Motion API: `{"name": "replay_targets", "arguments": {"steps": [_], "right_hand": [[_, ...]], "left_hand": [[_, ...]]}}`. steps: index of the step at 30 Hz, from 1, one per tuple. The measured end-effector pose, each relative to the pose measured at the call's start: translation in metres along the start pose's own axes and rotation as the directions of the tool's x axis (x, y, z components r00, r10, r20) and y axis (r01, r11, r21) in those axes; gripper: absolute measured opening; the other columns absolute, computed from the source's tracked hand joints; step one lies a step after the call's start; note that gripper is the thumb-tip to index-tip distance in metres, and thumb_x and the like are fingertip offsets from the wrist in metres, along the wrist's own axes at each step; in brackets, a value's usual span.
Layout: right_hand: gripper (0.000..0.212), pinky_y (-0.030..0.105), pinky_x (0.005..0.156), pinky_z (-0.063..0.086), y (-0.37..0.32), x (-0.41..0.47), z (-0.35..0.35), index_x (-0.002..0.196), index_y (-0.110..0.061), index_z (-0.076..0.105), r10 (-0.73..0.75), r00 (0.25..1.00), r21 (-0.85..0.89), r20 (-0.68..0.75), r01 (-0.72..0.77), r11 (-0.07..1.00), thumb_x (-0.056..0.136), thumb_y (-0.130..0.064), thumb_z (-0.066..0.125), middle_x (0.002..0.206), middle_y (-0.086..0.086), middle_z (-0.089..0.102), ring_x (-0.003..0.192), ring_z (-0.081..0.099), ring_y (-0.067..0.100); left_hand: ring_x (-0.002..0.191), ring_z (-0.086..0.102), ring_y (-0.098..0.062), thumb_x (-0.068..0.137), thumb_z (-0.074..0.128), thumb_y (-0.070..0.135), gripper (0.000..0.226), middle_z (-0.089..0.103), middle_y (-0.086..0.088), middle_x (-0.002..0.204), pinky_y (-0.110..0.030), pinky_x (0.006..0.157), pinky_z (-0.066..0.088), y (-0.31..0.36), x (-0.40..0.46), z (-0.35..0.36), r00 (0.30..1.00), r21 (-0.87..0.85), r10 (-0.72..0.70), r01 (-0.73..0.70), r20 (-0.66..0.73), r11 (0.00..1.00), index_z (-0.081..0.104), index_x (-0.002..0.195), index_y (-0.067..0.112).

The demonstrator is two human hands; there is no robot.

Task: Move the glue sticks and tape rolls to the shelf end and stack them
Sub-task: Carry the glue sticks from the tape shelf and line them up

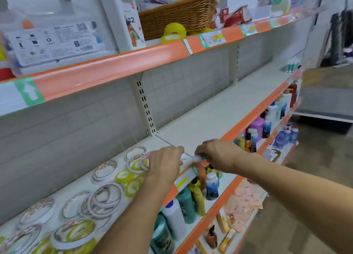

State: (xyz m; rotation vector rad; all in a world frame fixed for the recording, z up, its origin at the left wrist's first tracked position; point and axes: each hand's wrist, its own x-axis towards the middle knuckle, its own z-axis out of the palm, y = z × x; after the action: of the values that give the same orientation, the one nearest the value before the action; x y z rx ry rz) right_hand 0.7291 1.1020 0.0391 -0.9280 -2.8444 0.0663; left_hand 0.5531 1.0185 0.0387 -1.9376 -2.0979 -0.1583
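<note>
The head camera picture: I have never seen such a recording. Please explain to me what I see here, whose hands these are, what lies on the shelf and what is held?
There is no machine here. A person wears one wide-angle camera on the head, which looks forward and down, so the two bare arms belong to that person.

They stand at a shop shelf with an orange front edge. On its near part lie many tape rolls, some clear with white rims, some yellow-green. The far part of the shelf is mostly bare; some small teal items stand at its end.

The left hand grips something small and white. The right hand pinches a small stick with a white tip, probably a glue stick; blur hides details.

Above stand a wicker basket and a yellow tape roll. Below stand bottles.
</note>
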Motion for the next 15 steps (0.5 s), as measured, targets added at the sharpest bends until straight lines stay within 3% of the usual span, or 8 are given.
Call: {"name": "replay_targets", "arguments": {"steps": [3, 7, 11, 15], "right_hand": [[0.039, 0.039, 0.072, 0.053, 0.03, -0.014, -0.003, 0.122, -0.024, 0.061, 0.041, 0.999, -0.019, -0.019, -0.042, 0.999, 0.088, -0.007, 0.052, 0.113, 0.0, 0.063, 0.105, 0.059, 0.025], [0.037, 0.035, 0.066, 0.047, 0.07, -0.028, -0.004, 0.118, -0.022, 0.062, 0.105, 0.994, -0.046, -0.033, -0.107, 0.993, 0.087, -0.004, 0.053, 0.11, 0.001, 0.064, 0.1, 0.06, 0.026], [0.037, 0.04, 0.072, 0.053, 0.113, -0.039, 0.0, 0.111, -0.022, 0.062, 0.174, 0.983, -0.022, -0.06, -0.175, 0.984, 0.082, -0.001, 0.052, 0.109, -0.001, 0.064, 0.101, 0.06, 0.025], [0.044, 0.038, 0.072, 0.054, 0.152, -0.047, -0.003, 0.117, -0.027, 0.061, 0.241, 0.967, -0.017, -0.089, -0.243, 0.97, 0.083, -0.002, 0.051, 0.112, -0.004, 0.063, 0.104, 0.059, 0.021]], "left_hand": [[0.099, 0.062, -0.027, 0.097, 0.054, 0.035, 0.014, 0.065, 0.0, 0.105, -0.032, 0.067, 0.037, 0.028, 0.02, 0.006, 0.999, -0.007, 0.022, -0.022, 0.023, 1.0, 0.056, 0.106, 0.026], [0.094, 0.061, -0.029, 0.098, 0.052, 0.027, 0.008, 0.063, -0.001, 0.102, -0.032, 0.064, 0.033, 0.065, 0.046, 0.012, 0.998, -0.023, 0.046, -0.045, 0.047, 0.999, 0.052, 0.105, 0.023], [0.095, 0.061, -0.027, 0.099, 0.048, 0.024, 0.012, 0.062, -0.001, 0.104, -0.032, 0.063, 0.032, 0.102, 0.076, 0.018, 0.994, -0.026, 0.1, -0.099, 0.036, 0.995, 0.052, 0.111, 0.024], [0.093, 0.061, -0.026, 0.097, 0.05, 0.022, 0.016, 0.06, 0.0, 0.101, -0.031, 0.063, 0.033, 0.135, 0.11, 0.023, 0.984, -0.019, 0.167, -0.166, 0.062, 0.986, 0.05, 0.112, 0.025]]}}
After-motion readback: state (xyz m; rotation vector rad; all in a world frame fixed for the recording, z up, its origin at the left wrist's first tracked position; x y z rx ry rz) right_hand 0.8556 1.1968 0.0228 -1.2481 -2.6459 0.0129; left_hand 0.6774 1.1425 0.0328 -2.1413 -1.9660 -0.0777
